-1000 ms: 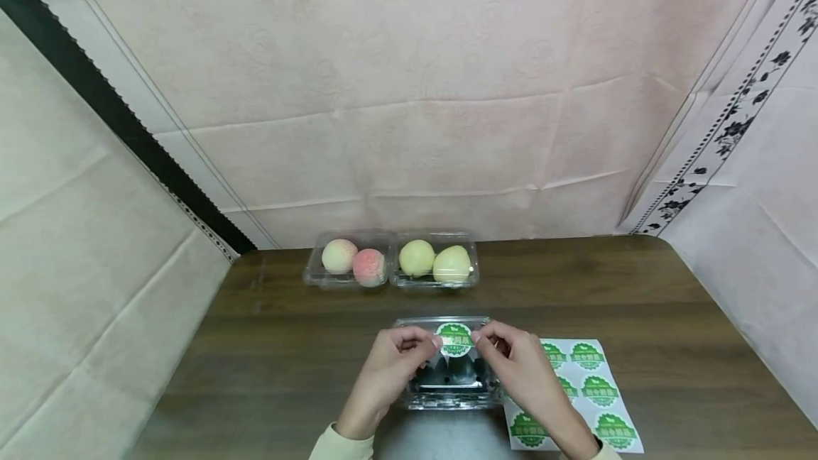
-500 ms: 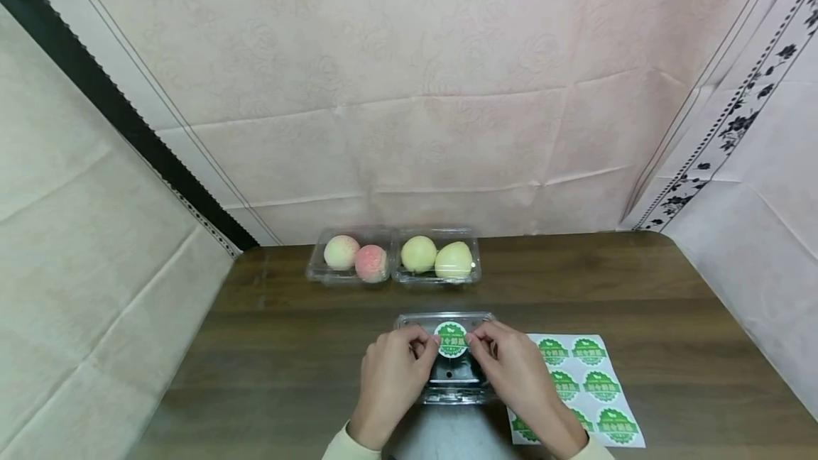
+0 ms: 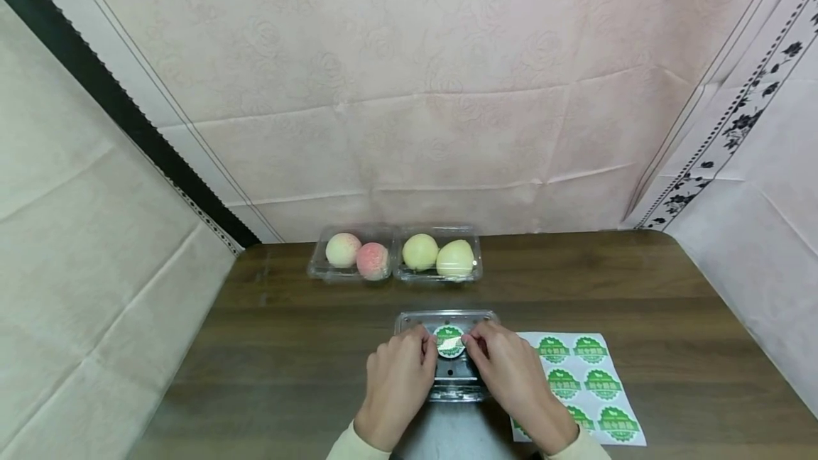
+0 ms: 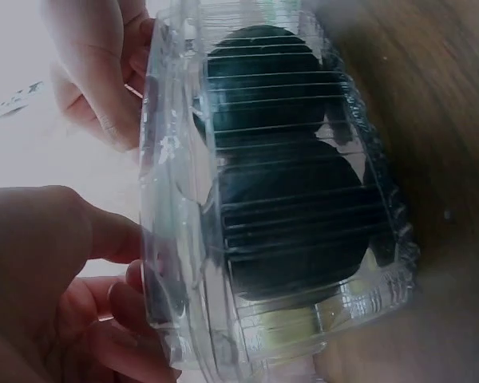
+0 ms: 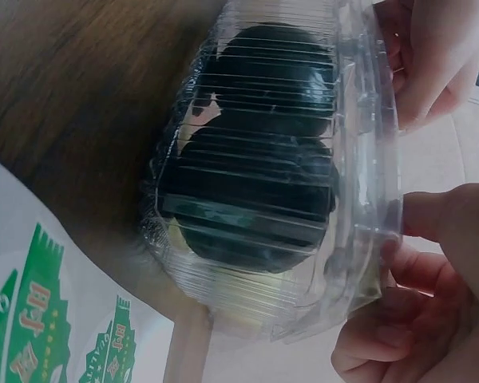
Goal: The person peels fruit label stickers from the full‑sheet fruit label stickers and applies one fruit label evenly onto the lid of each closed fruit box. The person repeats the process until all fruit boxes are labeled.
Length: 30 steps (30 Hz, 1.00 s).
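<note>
A clear plastic clamshell box stands on the table in front of me. Through its ribbed wall in the left wrist view, two dark round things show inside. On the lid is a round green-and-white sticker. My left hand pinches the sticker's left edge between thumb and curled fingers. At the opposite edge, my right hand pinches likewise, its thumb close to the lid. Both wrist views show the fingertips against the lid's top; the sticker itself is hidden there.
A white sheet of round green stickers lies right of the box, partly under my right forearm. Behind stand two clear boxes side by side: one holds a pale peach and a pink peach, the other two yellow-green fruits.
Both hands have brought the sticker down and slightly left onto the lid. Light now glints across its face. The fruit boxes have stayed in place.
</note>
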Available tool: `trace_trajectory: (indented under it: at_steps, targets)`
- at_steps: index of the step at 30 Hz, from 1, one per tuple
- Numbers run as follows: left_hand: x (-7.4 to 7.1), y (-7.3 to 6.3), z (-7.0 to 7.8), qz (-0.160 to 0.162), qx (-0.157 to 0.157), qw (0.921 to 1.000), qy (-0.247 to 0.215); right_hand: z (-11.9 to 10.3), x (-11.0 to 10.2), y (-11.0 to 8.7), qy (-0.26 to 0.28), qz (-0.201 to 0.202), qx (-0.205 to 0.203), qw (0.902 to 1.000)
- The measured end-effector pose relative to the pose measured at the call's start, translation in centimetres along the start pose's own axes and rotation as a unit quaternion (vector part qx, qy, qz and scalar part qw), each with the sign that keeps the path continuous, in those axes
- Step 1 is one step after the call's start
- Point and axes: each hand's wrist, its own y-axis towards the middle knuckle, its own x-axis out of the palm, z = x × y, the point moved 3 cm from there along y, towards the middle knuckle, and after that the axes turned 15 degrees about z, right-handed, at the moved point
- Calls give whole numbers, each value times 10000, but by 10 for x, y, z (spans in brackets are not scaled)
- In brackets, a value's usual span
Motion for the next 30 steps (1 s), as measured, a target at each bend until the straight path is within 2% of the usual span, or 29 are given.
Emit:
trace_trajectory:
  at_steps: [4, 8, 12, 17, 23, 26, 30]
  targets:
    - [2, 0, 3, 144, 243, 9992, 268, -1, -1, -1, -138, -43, -7, 9999]
    - [3, -1, 5, 327, 537, 9964, 567, -3, -1, -2, -246, 100, -93, 9996]
    - [3, -1, 7, 443, 680, 9937, 768, -3, -1, -3, -318, 239, -186, 9990]
    - [3, -2, 8, 463, 649, 9932, 849, -2, 0, -3, -320, 280, -197, 9989]
    - [-3, -1, 7, 330, 485, 9954, 754, 1, 0, -3, -219, 527, -184, 9982]
    - [-7, -1, 4, 471, 404, 9957, 687, 5, 0, -3, -68, 511, 37, 9987]
    - [-7, 3, -3, 731, 160, 9968, 274, 12, -1, -4, 570, 376, 682, 9953]
